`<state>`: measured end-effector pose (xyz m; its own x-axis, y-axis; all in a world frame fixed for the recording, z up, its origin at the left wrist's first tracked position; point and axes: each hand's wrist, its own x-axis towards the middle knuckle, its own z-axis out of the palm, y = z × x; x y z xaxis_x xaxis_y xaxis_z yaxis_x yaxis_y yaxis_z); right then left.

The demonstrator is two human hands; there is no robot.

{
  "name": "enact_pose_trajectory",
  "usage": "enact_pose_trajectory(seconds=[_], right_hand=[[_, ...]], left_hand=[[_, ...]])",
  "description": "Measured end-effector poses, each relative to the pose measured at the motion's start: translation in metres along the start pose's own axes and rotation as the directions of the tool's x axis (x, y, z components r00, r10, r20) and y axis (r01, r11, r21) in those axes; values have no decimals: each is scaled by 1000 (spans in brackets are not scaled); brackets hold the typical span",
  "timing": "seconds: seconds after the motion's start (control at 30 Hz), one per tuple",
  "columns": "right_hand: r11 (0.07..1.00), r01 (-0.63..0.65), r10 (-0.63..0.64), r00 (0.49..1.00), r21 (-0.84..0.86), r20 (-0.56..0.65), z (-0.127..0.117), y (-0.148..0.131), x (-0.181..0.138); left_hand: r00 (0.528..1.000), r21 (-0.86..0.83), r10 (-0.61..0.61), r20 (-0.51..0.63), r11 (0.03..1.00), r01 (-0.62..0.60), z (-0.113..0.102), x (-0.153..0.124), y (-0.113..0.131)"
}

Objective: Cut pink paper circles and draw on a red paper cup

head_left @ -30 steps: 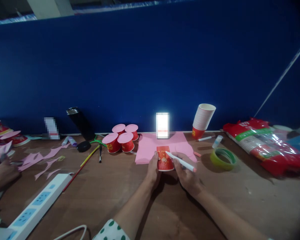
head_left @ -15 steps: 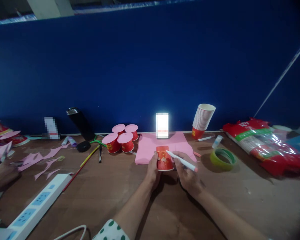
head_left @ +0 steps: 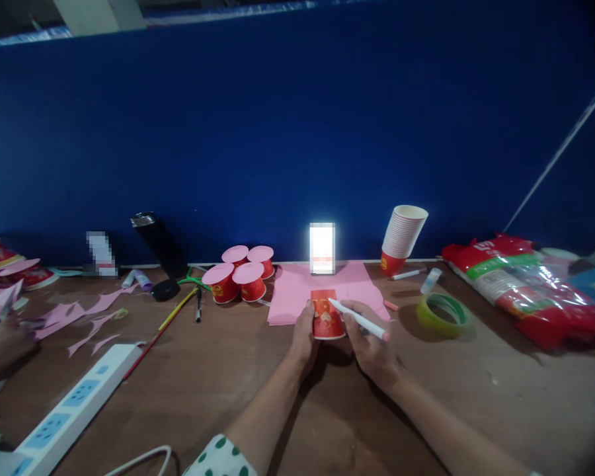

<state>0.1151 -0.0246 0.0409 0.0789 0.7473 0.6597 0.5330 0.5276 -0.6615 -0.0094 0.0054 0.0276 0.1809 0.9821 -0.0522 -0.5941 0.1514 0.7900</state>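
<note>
A red paper cup (head_left: 326, 322) with gold print is upside down, its white rim toward me. My left hand (head_left: 303, 336) is closed around the cup's left side. In my right hand (head_left: 371, 347) is a white marker (head_left: 361, 320) with a pinkish end, its tip at the upper part of the cup's printed side. Beneath and beyond the cup lies pink paper (head_left: 290, 294). A small pink-orange cap (head_left: 391, 305) rests just right of the paper.
Several pink-topped red cups (head_left: 250, 281), a black flask (head_left: 158, 244) and a power strip (head_left: 79, 403) are at left. Right are stacked cups (head_left: 404, 235), green tape (head_left: 442, 315) and a red bag (head_left: 520, 284). Another person's hand (head_left: 4, 347) holds pink paper at far left.
The marker's rear end has shifted slightly left, and its tip has moved a little left on the cup. My left hand still holds the cup in nearly the same place.
</note>
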Motion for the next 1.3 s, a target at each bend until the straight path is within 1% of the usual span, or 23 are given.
enact_pose_trajectory(seconds=[0.2, 0.3, 0.47, 0.73, 0.9, 1.17, 1.3], right_hand=[[999, 19, -19, 1000, -48, 1, -2, -4, 2], [998, 25, -25, 1000, -57, 0, -2, -5, 3], [998, 11, -11, 1000, -55, -3, -2, -4, 2], [998, 34, -34, 999, -53, 8, -1, -2, 1], [997, 39, -38, 999, -60, 12, -1, -4, 2], [995, 68, -67, 997, -69, 23, -3, -9, 4], [999, 40, -40, 999, -28, 3, -1, -5, 2]], left_hand=[[999, 13, 16, -28, 1000, -15, -1, 1, -1], [999, 17, 21, -24, 1000, -21, -2, 2, -3], [1000, 19, 21, -10, 1000, -21, -5, 3, -5], [999, -15, 25, -38, 1000, -25, -3, 3, -4], [999, -53, -8, -32, 999, 6, -2, 3, -4], [1000, -32, -1, -23, 999, 0, 1, 1, 0], [999, -28, 2, -43, 1000, -3, 2, 0, 1]])
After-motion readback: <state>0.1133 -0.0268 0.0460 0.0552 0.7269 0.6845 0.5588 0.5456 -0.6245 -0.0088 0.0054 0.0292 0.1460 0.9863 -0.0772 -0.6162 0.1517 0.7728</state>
